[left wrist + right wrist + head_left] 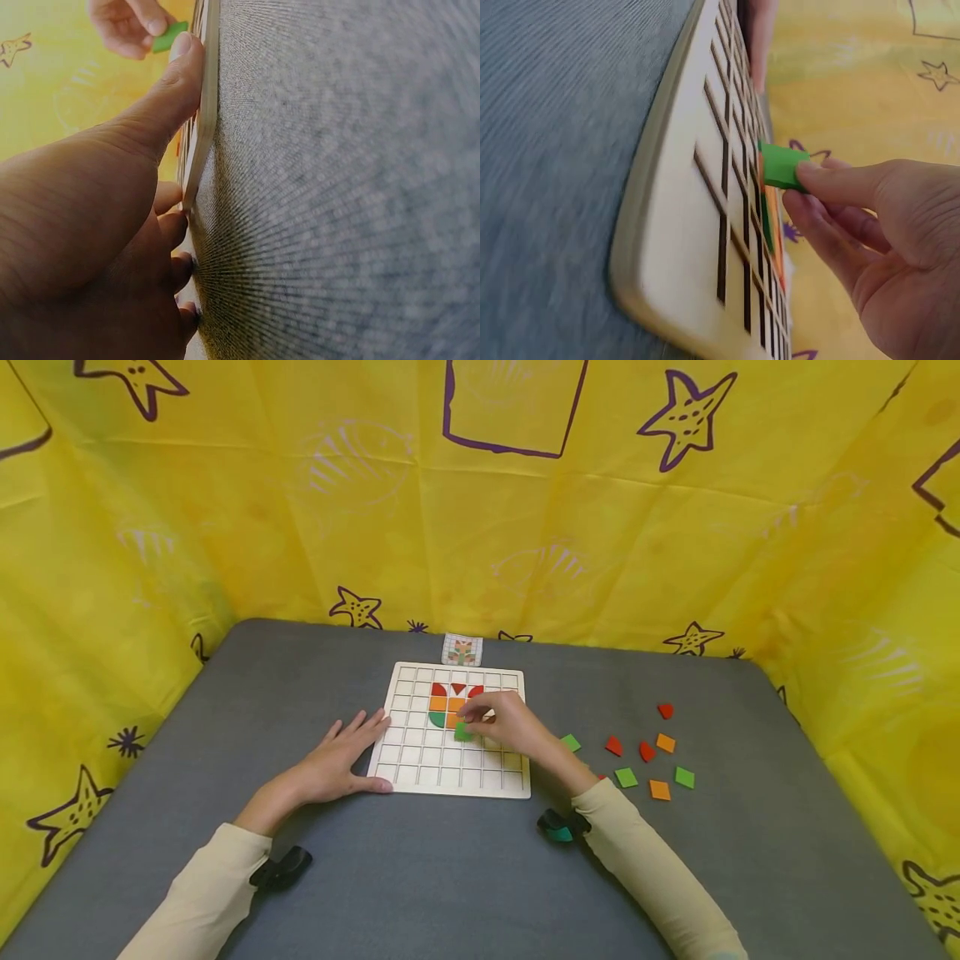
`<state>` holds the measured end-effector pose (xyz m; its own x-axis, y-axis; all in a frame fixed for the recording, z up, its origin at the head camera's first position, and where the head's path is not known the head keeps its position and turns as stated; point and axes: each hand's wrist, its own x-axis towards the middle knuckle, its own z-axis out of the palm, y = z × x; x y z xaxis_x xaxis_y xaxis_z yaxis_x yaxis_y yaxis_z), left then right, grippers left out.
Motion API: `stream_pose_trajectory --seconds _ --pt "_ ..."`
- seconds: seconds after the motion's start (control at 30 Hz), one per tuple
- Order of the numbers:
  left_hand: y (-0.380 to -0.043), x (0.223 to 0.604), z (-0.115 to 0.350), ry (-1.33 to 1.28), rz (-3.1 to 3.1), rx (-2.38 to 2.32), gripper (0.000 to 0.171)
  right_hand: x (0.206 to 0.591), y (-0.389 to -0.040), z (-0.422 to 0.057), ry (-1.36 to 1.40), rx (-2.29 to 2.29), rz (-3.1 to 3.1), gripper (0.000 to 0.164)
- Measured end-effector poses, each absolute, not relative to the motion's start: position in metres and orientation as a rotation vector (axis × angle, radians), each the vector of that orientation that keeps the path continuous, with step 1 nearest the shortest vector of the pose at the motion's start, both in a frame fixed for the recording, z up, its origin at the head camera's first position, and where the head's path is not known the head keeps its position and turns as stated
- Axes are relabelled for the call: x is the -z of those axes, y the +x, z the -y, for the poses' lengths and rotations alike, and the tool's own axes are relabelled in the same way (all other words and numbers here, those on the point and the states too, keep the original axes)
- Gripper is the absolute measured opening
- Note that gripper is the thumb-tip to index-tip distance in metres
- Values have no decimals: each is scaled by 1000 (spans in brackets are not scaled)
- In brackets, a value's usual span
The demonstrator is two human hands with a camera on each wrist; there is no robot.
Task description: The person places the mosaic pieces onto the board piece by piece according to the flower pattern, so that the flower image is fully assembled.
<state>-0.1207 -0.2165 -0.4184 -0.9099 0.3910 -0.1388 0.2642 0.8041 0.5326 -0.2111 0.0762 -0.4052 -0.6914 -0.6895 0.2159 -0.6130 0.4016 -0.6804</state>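
Observation:
A pale wooden grid board (420,777) lies on the grey table, with red, orange and green tiles set in its upper middle squares. My right hand (506,722) is over the board and pinches a light green square tile (782,166) between thumb and fingers. The tile is tilted, close over the square below an orange tile (452,720). A darker green rounded tile (437,719) sits to the left of that orange one. My left hand (337,764) rests at the board's left edge, fingers spread, its thumb (176,82) on the near left corner.
A small pattern card (462,650) lies behind the board. Loose tiles lie to the right, among them a red one (665,711), an orange square (660,790) and a green square (684,777). A darker green piece (559,834) shows by the right wrist strap. Yellow cloth (480,527) hangs around the table.

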Motion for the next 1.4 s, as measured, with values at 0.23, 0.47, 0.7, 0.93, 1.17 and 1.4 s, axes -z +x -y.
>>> stream_pose_trajectory --seconds 0.23,0.47,0.7,0.93,1.17,1.4 --pt "-120 417 216 504 -2744 -756 104 406 -208 -66 -1148 1146 -2527 15" --pt "-120 416 217 481 -2736 -757 104 409 -204 -60 -1167 1105 -2554 15" --pt "-120 417 217 478 -2739 -760 104 409 -201 -57 -1123 1075 -2604 14" --pt "-121 417 216 485 -2741 -764 104 410 -200 -56 -1072 1059 -2628 13" --pt "-120 417 217 493 -2743 -762 104 410 -199 -57 -1048 1084 -2625 13" --pt "-120 417 217 495 -2741 -768 104 412 -200 -56 -1037 1095 -2638 14"
